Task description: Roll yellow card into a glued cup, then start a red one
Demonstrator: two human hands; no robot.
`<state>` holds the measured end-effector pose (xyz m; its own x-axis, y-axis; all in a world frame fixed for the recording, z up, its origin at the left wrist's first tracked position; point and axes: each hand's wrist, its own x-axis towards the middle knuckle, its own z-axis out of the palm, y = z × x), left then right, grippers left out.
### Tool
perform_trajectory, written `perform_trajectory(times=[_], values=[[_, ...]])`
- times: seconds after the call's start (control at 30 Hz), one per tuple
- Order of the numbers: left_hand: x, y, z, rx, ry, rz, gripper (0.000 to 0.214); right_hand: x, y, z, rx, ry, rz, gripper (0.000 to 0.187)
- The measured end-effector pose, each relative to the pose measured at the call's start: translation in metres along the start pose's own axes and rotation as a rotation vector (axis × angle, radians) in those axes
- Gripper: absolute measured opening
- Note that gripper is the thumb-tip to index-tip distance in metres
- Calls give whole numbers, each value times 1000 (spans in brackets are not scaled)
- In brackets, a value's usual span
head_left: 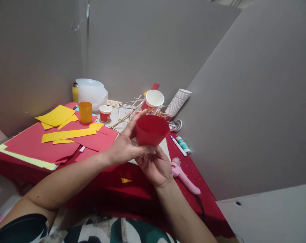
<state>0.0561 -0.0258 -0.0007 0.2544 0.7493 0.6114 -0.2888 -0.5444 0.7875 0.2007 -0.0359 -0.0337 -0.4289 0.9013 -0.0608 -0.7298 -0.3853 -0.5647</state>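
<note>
A red paper cup shape (151,130), open at the top, is held up over the red table (137,192). My left hand (124,143) wraps its left side, thumb under the base and fingers up along the wall. My right hand (155,165) sits below it, fingertips pinching the bottom edge. Both hands are closed on the cup. A pink glue gun (183,175) lies just right of my right wrist.
Red and yellow paper sheets (59,135) cover the left of the table. Behind stand an orange cup (85,112), a small red paper cup (105,113), a larger tilted paper cup (153,100), wooden sticks (124,116), a stack of white cups (178,101) and a glue stick (183,144). Grey walls enclose the corner.
</note>
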Motion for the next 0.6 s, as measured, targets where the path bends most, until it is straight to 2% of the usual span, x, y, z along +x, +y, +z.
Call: perform_trajectory(times=[0.17, 0.37, 0.5, 0.6], values=[[3, -6, -3, -43, -46, -30, 92, 0, -5, 0, 51, 16, 3, 19], [6, -6, -7, -51, -113, -106, 91, -4, -13, 0, -69, 74, -158, 13], [11, -9, -11, -84, -71, -195, 92, -8, -20, 3, -76, 80, -233, 16], [16, -12, -14, -122, -26, -205, 85, -12, -24, 7, -55, 83, -275, 16]])
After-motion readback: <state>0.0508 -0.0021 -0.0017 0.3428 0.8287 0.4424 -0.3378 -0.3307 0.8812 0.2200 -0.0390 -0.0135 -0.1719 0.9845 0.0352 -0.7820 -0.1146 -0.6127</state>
